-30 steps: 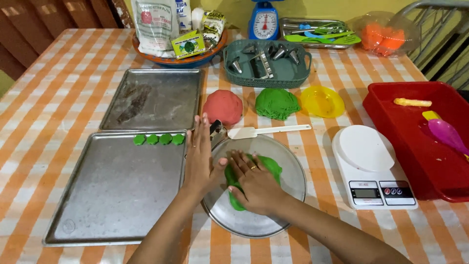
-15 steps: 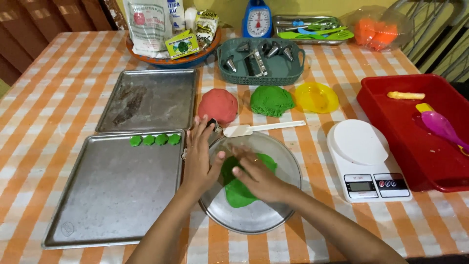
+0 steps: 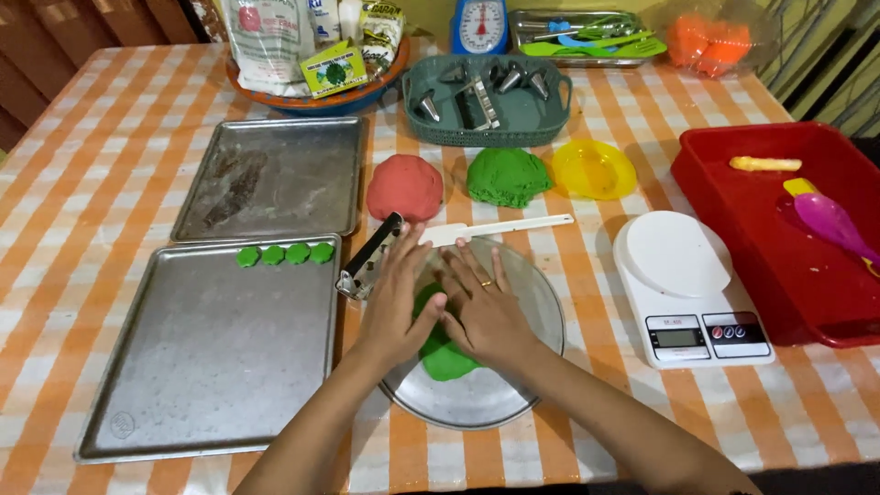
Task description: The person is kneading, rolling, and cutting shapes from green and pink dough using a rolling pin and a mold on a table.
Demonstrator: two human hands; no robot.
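hands: left hand [image 3: 396,298] and right hand [image 3: 484,312] lie flat, pressing green dough [image 3: 440,344] on round plate [image 3: 513,385] | done: four green discs [image 3: 284,254] on tray [image 3: 211,367] | left: two big dough balls [image 3: 458,181]

Warm, even indoor light; soft shadows; sharp focus; edges slightly curved

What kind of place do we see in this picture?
Probably a home table set up for baking. Both hands press green dough on a round metal plate, small green pieces sit on a baking tray, and a white kitchen scale stands nearby on the checked tablecloth.
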